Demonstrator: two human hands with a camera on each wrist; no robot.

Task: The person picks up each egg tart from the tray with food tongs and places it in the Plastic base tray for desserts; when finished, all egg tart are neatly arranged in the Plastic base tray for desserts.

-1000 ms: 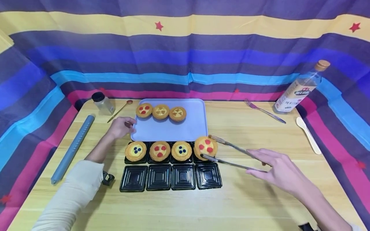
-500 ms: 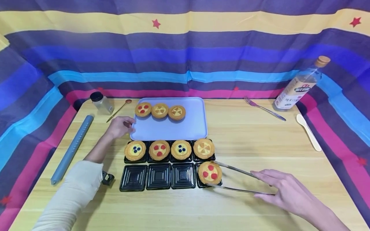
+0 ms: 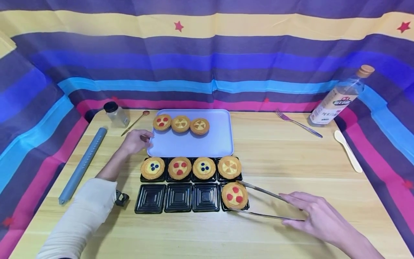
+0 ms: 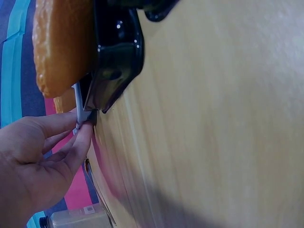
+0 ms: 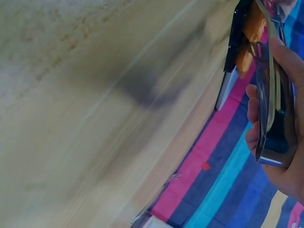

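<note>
Over on the near right, the right hand (image 3: 318, 217) has its fingers wrapped round metal tongs (image 3: 262, 190), their tips at opposite sides of a red-dotted tart (image 3: 235, 196) in the rightmost near black holder (image 3: 223, 206). The left hand (image 3: 135, 141) pinches the left edge of the lilac tray (image 3: 184, 146), where three other tarts (image 3: 180, 124) sit in a row. A bottle (image 3: 334, 102) stands far right on the table (image 3: 278, 151).
</note>
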